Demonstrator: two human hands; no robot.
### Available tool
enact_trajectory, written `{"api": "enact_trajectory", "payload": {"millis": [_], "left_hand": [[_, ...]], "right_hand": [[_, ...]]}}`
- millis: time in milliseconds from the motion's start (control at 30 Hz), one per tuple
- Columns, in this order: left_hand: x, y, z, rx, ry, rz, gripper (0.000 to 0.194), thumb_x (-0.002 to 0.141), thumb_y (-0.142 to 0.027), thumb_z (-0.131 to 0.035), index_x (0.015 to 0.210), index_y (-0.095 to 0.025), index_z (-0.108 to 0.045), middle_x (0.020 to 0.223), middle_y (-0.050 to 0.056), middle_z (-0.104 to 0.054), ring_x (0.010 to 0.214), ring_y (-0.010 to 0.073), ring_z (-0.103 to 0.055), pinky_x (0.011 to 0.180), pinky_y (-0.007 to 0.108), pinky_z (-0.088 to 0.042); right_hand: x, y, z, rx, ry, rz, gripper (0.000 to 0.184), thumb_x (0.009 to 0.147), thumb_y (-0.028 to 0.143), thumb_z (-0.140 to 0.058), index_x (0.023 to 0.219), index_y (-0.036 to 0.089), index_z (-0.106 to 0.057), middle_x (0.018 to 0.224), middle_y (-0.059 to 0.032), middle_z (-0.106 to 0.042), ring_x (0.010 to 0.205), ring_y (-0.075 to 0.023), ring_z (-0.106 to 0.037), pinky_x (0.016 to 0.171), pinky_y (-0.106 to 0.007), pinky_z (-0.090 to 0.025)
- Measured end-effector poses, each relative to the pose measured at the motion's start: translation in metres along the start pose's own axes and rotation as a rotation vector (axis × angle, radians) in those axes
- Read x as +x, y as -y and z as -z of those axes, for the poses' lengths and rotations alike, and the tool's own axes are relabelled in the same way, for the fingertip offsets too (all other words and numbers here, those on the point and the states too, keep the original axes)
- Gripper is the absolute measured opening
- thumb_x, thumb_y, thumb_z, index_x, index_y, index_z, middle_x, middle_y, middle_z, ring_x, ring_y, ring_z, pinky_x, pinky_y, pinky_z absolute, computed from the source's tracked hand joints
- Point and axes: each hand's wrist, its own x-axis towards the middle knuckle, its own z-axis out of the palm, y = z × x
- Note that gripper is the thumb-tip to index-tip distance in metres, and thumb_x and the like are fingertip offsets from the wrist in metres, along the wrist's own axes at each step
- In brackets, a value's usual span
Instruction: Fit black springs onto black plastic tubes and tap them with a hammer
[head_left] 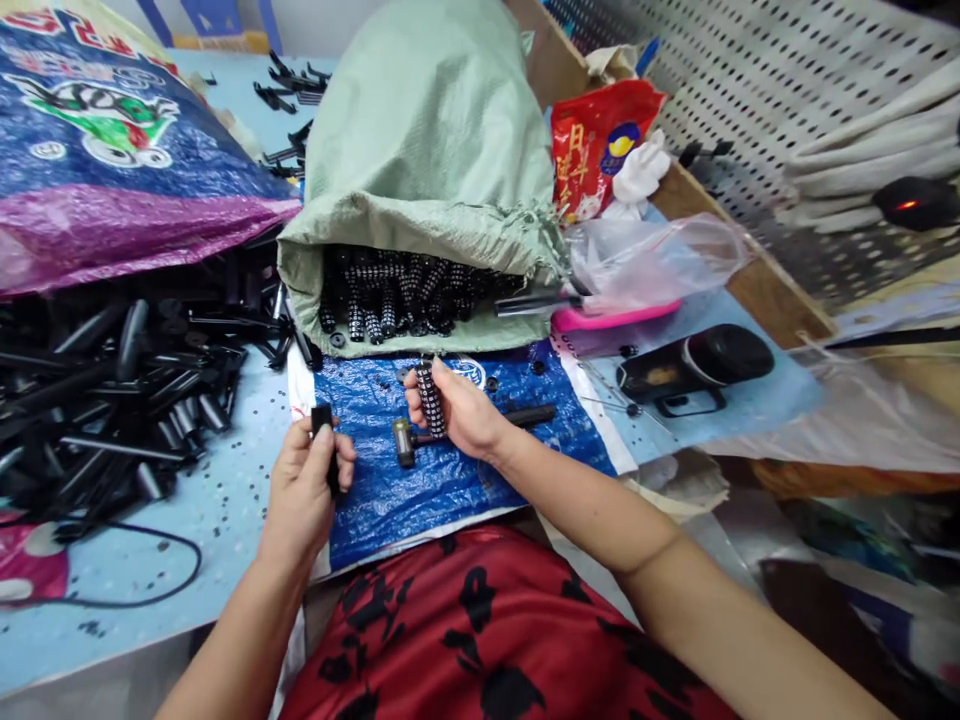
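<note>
My left hand (304, 485) is closed around a smooth black plastic piece (322, 420), held upright over the left side of the blue sheet (367, 515). In my right hand (469, 405) is a black cylindrical grip with rows of pale squares (430, 400), pinched between thumb and fingers. A hammer (405, 442) lies on the sheet under my right hand; its handle passes behind my wrist and comes out on the right. Just beyond my hands, a pale green woven sack (427, 130) opens toward me, with many similar dotted grips (390, 300) inside.
Smooth black parts (112, 400) are heaped at the left, below a blue and purple sack (135, 200). To the right lie a black bottle (697, 365), a pink tray (622, 315), a clear plastic bag (645, 260) and a red packet (600, 140). A perforated panel (750, 90) stands behind.
</note>
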Motion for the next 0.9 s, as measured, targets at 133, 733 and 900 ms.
{"api": "enact_trajectory", "payload": {"millis": [133, 733, 900], "left_hand": [[-0.009, 0.004, -0.006, 0.121, 0.048, -0.045, 0.036, 0.091, -0.053, -0.074, 0.103, -0.022, -0.061, 0.071, -0.004, -0.066, 0.046, 0.0070, -0.049, 0.045, 0.019, -0.039], [-0.021, 0.000, -0.026, 0.211, 0.052, -0.045, 0.041, 0.071, -0.049, -0.093, 0.096, -0.019, -0.078, 0.088, 0.003, -0.076, 0.073, 0.0165, -0.065, 0.069, 0.029, -0.055], [-0.028, 0.003, -0.024, 0.228, 0.037, -0.037, 0.047, 0.099, -0.064, -0.058, 0.086, -0.020, -0.069, 0.063, -0.001, -0.057, 0.054, 0.0121, -0.047, 0.053, 0.026, -0.042]], "right_hand": [[-0.004, 0.001, -0.011, -0.024, 0.035, 0.021, 0.060, 0.086, 0.077, -0.067, 0.099, 0.019, -0.065, 0.061, 0.0082, -0.052, 0.045, -0.0048, -0.042, 0.045, -0.019, -0.030], [-0.030, -0.015, 0.009, -1.070, 0.379, 0.820, 0.111, 0.084, 0.063, -0.081, 0.169, 0.025, -0.019, 0.170, -0.0211, -0.033, 0.161, -0.0354, -0.032, 0.126, -0.056, -0.039], [-0.037, -0.019, 0.009, -1.116, 0.288, 1.038, 0.107, 0.089, 0.059, -0.078, 0.168, 0.018, -0.021, 0.158, -0.0241, -0.049, 0.150, -0.0329, -0.050, 0.122, -0.051, -0.048]]}}
